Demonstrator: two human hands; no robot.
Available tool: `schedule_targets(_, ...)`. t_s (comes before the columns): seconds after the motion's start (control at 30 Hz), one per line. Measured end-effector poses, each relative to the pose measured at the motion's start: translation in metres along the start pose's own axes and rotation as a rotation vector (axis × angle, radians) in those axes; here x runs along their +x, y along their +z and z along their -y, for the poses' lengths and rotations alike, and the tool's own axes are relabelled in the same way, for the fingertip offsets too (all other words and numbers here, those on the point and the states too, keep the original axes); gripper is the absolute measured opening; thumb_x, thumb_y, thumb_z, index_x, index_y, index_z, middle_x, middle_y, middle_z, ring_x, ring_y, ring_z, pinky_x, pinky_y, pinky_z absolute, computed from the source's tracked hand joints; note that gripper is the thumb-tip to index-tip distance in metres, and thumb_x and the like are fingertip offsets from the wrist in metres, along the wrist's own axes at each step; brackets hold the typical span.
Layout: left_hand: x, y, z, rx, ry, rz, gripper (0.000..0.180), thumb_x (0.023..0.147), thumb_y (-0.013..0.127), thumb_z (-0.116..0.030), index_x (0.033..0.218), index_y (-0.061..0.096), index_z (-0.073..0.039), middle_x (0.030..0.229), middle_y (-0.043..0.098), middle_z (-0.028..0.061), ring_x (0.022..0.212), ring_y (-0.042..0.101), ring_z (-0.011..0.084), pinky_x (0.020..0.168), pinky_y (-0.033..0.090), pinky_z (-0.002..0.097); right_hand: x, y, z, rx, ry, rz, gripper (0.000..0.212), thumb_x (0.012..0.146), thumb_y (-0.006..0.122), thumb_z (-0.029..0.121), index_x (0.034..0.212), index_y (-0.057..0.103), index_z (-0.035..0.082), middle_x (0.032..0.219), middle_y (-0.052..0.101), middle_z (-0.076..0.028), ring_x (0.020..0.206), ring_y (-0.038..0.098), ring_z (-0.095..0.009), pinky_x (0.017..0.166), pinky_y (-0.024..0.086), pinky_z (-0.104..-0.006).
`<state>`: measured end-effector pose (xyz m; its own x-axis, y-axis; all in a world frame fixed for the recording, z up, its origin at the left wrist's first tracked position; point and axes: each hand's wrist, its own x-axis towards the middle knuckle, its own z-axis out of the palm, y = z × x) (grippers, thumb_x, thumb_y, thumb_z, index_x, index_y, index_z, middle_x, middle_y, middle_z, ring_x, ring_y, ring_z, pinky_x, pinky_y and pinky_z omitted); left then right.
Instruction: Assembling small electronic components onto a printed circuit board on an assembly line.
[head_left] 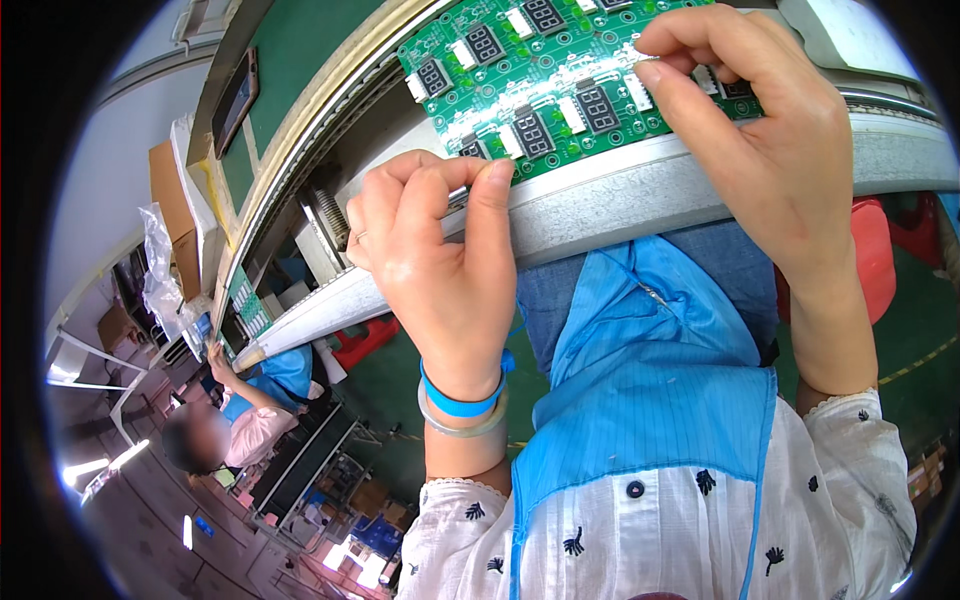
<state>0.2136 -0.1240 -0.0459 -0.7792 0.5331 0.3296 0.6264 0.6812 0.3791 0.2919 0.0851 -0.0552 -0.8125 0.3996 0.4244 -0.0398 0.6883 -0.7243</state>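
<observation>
A green circuit board [555,150] with several black digit displays and white connectors lies across the rails in front of me. My left hand [440,220] is closed in a pinch at the board's near left edge, thumb and forefinger together by a black display [531,131]. Whatever is in that pinch is hidden. Over the board's right part, my right hand [765,130] curls with thumb and forefinger tips nearly meeting, just above a white connector [638,93]. Glare and small size keep me from making out what it holds.
A metal rail [620,205] runs along the near side, between the board and my body. At the far left a co-worker [255,420] sits by the same line. A phone-like dark device [235,98] lies on the green surface. A red stool [872,260] stands at right.
</observation>
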Motion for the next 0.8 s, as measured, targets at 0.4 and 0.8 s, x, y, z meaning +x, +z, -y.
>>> schedule_targets(0.4,0.004,-0.001,0.015,-0.196,0.064,0.043,0.012,0.079,0.084,-0.01,0.09,0.078,-0.009,0.091,0.064,0.0034,0.09,0.055,0.0221,0.083,0.037,0.0352,0.0,0.001,0.0,-0.037,-0.005,-0.005,0.012,0.079,0.074,0.0,0.09,0.07,-0.001,0.08,0.069,-0.011,0.076,0.065,-0.025,0.069,0.051,-0.0341)
schedule_targets(0.8,0.004,0.0,0.014,-0.185,0.065,0.056,0.012,0.077,0.084,-0.01,0.088,0.079,-0.01,0.09,0.064,0.002,0.09,0.056,0.0215,0.084,0.037,0.0354,0.0,0.0,0.0,-0.029,-0.015,0.016,0.011,0.08,0.074,0.0,0.09,0.07,-0.001,0.079,0.069,-0.011,0.074,0.063,-0.024,0.067,0.049,-0.0333)
